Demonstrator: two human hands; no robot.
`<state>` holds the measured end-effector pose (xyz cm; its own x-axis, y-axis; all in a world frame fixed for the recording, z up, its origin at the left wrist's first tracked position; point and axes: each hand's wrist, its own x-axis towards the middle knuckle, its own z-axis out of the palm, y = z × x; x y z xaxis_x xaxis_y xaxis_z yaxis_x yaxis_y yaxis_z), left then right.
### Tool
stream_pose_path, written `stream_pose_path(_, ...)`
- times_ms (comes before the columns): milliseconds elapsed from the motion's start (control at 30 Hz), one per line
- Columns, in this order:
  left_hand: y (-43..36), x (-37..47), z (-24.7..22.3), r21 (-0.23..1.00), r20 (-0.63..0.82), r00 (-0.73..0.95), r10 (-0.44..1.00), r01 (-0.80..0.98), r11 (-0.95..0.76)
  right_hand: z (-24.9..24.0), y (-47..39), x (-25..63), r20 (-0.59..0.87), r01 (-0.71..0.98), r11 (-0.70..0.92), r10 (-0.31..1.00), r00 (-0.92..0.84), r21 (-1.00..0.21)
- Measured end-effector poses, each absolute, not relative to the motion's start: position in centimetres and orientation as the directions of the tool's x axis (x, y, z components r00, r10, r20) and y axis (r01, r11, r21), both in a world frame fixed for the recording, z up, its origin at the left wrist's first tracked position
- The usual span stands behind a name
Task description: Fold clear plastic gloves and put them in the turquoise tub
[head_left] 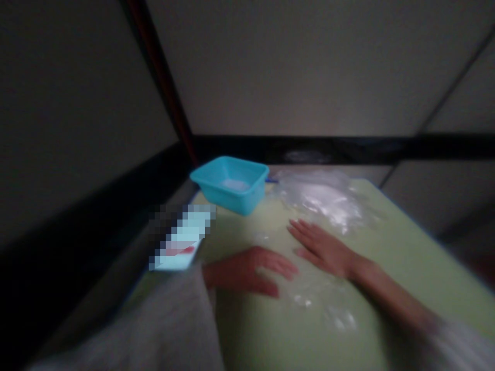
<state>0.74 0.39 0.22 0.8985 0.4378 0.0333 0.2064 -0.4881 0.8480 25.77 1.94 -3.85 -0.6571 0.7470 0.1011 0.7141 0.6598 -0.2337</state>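
A thin clear plastic bag (336, 304) lies on the pale green tabletop, mostly in front of my hands. Stretched out nearly flat, my right hand (323, 247) rests at the bag's far edge with its fingers pointing left. My left hand (255, 268) reaches in from the left, thumb and fingers apart, at the bag's left side. Nothing shows between its fingers. The picture is blurred, so I cannot tell how firmly either hand touches the plastic.
A turquoise plastic basin (247, 201) with something whitish inside stands at the far left. A heap of clear plastic bags (328, 196) lies at the back, near a blue pen-like stick (271, 181). A pixelated flat pale item (181, 257) lies on the table's (410, 257) left edge.
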Motion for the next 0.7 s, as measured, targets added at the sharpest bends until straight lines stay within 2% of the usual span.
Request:
stream_pose_path(33,1.1,0.5,-0.3,0.839,0.085,0.743,0.664,0.306,-0.449,-3.7,1.8,25.9,0.093,0.708,0.668,0.739,-0.667,-0.231)
stream_pose_path(67,1.8,0.3,-1.0,0.812,0.146,0.507,0.850,0.428,-0.395,-3.5,1.8,26.1,0.083,0.702,0.675,0.732,-0.677,-0.226)
stream_pose_path(100,2.4,0.2,-1.8,0.785,0.195,0.314,0.929,0.517,-0.340,-3.4,1.7,26.2,0.072,0.697,0.682,0.724,-0.686,-0.221)
stream_pose_path(133,2.9,0.1,-2.5,0.778,0.215,0.241,0.946,0.544,-0.315,-3.2,1.6,26.4,0.063,0.694,0.686,0.719,-0.692,-0.216)
stream_pose_path(267,3.6,0.1,-4.0,0.776,0.181,0.239,0.954,0.561,-0.288,-3.0,1.3,26.7,0.062,0.693,0.690,0.717,-0.694,-0.210)
stream_pose_path(567,3.1,0.6,-2.8,0.827,0.119,0.306,0.944,0.496,-0.265,-3.3,1.4,27.1,0.097,0.698,0.685,0.724,-0.683,-0.209)
stream_pose_path(700,3.5,0.4,-3.0,0.835,0.116,0.246,0.962,0.501,-0.229,-3.0,1.5,27.5,0.067,0.717,0.671,0.737,-0.672,-0.189)
